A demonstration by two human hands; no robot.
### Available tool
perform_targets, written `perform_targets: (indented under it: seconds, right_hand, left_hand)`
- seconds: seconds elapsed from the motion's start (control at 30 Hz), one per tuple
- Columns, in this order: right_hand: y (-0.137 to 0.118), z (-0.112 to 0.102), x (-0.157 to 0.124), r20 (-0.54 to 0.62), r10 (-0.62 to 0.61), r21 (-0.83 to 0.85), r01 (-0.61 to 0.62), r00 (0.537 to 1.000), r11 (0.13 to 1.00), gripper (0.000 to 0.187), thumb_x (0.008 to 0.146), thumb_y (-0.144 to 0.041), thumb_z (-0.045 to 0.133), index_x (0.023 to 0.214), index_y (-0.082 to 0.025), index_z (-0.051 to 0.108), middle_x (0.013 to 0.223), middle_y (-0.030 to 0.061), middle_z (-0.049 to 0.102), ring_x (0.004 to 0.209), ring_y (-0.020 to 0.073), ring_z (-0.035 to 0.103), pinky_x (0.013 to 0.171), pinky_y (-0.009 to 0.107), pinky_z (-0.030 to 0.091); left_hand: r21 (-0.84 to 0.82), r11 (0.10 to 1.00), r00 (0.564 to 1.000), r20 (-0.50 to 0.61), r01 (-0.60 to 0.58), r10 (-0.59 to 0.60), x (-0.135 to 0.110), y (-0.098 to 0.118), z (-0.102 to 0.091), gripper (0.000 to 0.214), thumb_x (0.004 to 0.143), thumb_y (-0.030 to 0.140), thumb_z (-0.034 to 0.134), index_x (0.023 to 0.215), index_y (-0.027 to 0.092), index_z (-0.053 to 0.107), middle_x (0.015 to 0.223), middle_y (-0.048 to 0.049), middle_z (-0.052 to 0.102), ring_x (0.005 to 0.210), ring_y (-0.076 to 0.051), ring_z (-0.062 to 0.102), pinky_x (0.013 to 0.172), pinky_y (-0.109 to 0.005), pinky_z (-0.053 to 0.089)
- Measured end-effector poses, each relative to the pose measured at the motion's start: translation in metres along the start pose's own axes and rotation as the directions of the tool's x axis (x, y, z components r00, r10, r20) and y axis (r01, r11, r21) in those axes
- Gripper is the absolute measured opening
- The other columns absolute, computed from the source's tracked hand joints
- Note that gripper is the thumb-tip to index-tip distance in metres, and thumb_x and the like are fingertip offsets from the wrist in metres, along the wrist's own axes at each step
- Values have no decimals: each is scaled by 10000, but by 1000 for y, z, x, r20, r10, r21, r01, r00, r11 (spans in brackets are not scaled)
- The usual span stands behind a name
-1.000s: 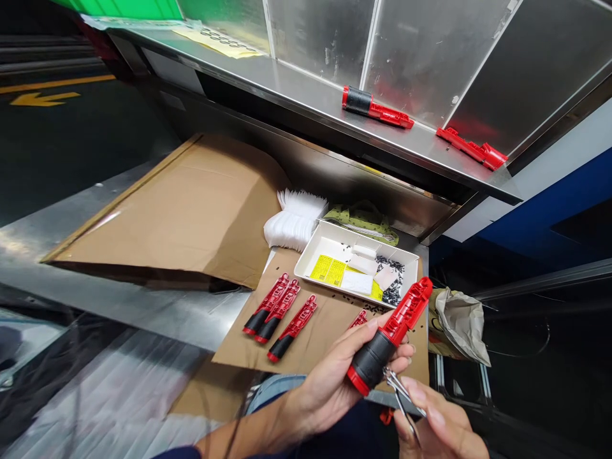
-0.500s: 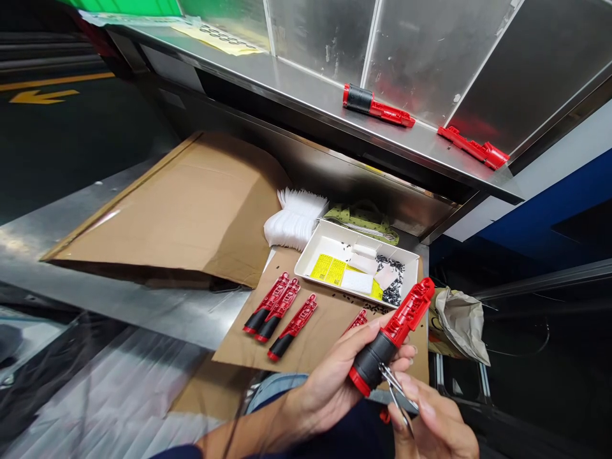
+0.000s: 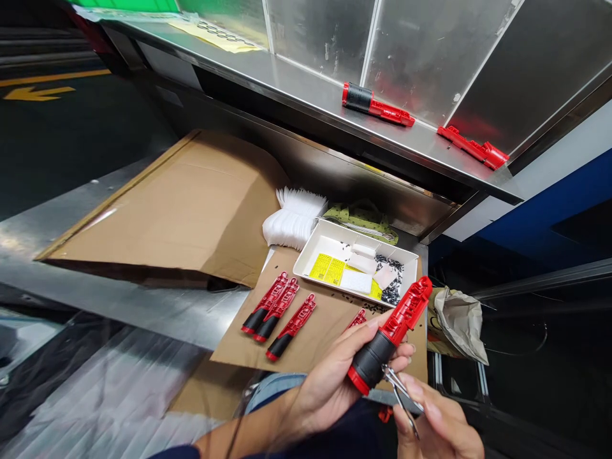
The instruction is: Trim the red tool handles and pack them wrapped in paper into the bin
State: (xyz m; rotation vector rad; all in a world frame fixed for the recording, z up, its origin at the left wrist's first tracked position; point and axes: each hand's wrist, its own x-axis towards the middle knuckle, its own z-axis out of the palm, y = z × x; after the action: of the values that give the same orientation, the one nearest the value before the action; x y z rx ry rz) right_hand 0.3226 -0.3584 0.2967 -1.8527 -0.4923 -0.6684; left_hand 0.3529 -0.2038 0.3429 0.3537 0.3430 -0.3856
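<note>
My left hand [image 3: 335, 376] is wrapped round a red and black tool handle [image 3: 389, 335], holding it tilted up to the right above the cardboard mat [image 3: 325, 331]. My right hand [image 3: 437, 424] pinches a small pair of metal pliers [image 3: 401, 395], whose tips touch the black end of the handle. Three red and black handle halves [image 3: 277, 315] lie side by side on the mat. Another red piece [image 3: 358, 317] peeks out behind my left fingers.
A white tray [image 3: 335, 245] with yellow labels, white packets and small black screws stands behind the mat. A stack of white pads [image 3: 294, 220] lies left of it. A large cardboard sheet [image 3: 182, 204] covers the bench. Two red parts [image 3: 375, 105] [image 3: 473, 148] rest on the steel shelf. A crumpled bag [image 3: 459, 322] sits right.
The pliers and my right hand shifted slightly under the handle's black end. The handle and left hand stay almost in place.
</note>
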Motion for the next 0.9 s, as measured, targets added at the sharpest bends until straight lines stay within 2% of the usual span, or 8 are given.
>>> perform_targets:
  seconds: [0.27,0.37,0.47,0.57,0.63,0.7,0.8,0.9]
  right_hand:
    - [1,21,4,-105,-32,99,42,994,994,184,879,-129,730,996,-218,619,894,12,761,818,192,779,705,280,663]
    - [5,13,4,-58,-91,63,94,994,994,167,878,-164,735,982,-225,619,838,17,767,748,213,779,619,289,660]
    - [12,-5,6,-160,-126,22,131,979,991,174,885,-232,733,1027,-237,633,782,21,756,635,204,751,510,273,630]
    - [36,-16,8,-204,-5,-78,-11,979,997,278,865,-250,749,1119,-197,649,847,58,767,672,206,745,568,293,639]
    - [63,-10,5,-34,176,-210,-179,984,961,297,872,-271,726,1140,-158,669,922,86,773,749,209,751,655,300,640]
    - [96,7,-5,237,403,-459,-264,884,848,277,905,-262,640,1154,-149,685,970,97,774,803,210,753,709,295,620]
    - [132,39,-22,416,688,-753,-199,595,628,338,841,-105,580,1146,-174,708,1064,104,772,935,245,752,797,310,578]
    - [140,58,-22,458,737,-780,-173,497,601,417,761,-55,632,1149,-186,715,1139,110,757,977,272,745,816,308,548]
  left_hand:
    - [35,999,998,-62,14,-12,-2,1,2,219,937,261,640,1069,162,784,912,-117,801,869,-191,747,827,-250,557]
    - [39,999,999,-46,11,-9,0,0,3,203,917,270,673,1036,165,798,899,-113,802,867,-196,747,828,-245,562]
    - [1,1000,1000,-27,0,0,5,0,-3,196,909,259,684,1036,150,788,914,-111,798,881,-200,748,846,-263,574]
    - [-34,998,999,-27,-44,43,13,7,-18,283,897,259,699,1151,140,735,1003,-119,787,927,-219,751,884,-309,583]
    - [0,995,993,-62,-100,100,18,16,-31,400,906,261,685,1287,142,658,1098,-134,767,978,-235,744,895,-332,585]
    - [56,987,979,-133,-150,156,22,27,-43,452,935,246,633,1374,148,589,1168,-142,744,1005,-234,731,895,-335,584]
    - [90,977,948,-240,-195,212,25,43,-53,394,976,218,539,1358,145,598,1169,-133,738,919,-198,723,826,-304,593]
    - [91,966,921,-291,-242,258,25,52,-57,316,989,228,508,1244,117,658,1101,-131,740,788,-163,688,693,-261,582]
